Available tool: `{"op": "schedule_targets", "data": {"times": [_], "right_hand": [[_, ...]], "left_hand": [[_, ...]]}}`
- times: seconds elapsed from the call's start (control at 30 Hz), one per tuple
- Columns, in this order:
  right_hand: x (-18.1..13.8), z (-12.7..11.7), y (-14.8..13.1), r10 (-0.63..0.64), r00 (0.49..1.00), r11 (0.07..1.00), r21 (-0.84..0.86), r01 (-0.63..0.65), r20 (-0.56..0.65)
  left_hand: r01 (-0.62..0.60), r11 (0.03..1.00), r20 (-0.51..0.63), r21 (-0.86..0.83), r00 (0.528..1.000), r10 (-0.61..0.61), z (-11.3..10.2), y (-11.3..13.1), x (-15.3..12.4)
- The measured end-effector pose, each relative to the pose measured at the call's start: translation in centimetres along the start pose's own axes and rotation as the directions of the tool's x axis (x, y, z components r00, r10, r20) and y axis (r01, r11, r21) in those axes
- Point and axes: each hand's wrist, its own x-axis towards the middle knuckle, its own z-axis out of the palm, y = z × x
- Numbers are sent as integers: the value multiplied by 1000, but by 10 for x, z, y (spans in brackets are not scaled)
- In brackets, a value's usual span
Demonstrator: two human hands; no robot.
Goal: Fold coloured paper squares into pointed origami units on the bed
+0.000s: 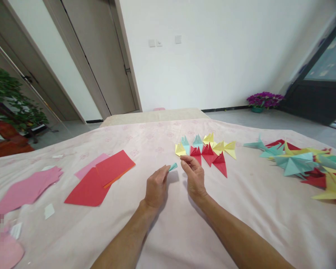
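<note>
Between the fingertips of my left hand [156, 186] is a small folded piece of teal paper [173, 167], its narrow end pointing up and right. My right hand [194, 177] is just to the right of it, not touching it. The thumb and index finger of that hand are pinched together, and whether anything tiny is between them is hidden. Just beyond my right hand stand several small folded paper pieces: red [207, 151], pale blue [197, 141] and yellow [224, 148].
Red paper sheets [85, 188] and a pink paper stack [28, 190] lie at left on the pink tablecloth [168, 231]. Finished paper cranes [295, 163] in several colours are heaped at right. Beyond the table's far edge are a door [100, 56] and purple flowers [264, 100].
</note>
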Motion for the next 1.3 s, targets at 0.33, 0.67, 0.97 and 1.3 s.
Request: {"op": "schedule_targets", "data": {"times": [0.33,0.67,0.97,1.3], "right_hand": [[10,-7,0,-43,971,980,-179,87,236],[10,-10,-4,-58,997,997,48,55,57],[6,-19,-2,-368,913,890,-220,400,174],[4,-18,3,-449,852,812,-275,515,270]], "left_hand": [[224,949,105,-221,973,-206,0,11,3],[631,308,413,-713,731,-543,8,4,5],[601,26,493,-799,679,-543,-1,-7,12],[616,-11,556,-788,703,-444,-1,-17,12]]}}
